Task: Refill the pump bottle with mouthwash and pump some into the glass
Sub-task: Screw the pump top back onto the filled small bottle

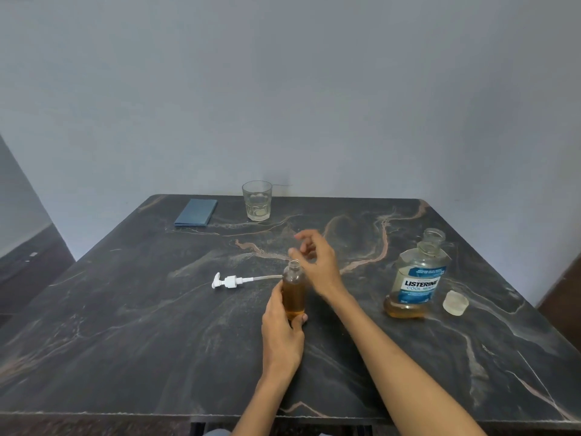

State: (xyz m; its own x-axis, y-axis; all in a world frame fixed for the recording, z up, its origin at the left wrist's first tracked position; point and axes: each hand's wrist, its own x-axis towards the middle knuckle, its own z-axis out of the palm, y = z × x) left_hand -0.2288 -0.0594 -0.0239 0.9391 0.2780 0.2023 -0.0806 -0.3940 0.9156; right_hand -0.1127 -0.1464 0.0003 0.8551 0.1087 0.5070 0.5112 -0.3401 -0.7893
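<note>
Dark marble table [125, 325], grey wall; left hand [281, 322] grips pump bottle [294, 294], right hand [317, 262] loose.

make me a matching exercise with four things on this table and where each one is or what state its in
Things:
1. pump head
2. small bottle
3. mouthwash bottle
4. glass

States:
A. upright near the far edge of the table, beside a blue cloth
B. open, nearly empty, its cap lying to its right
C. lying on its side on the table
D. held upright by the left hand, full of amber liquid, no top on

Pairs: 1-C, 2-D, 3-B, 4-A
</note>
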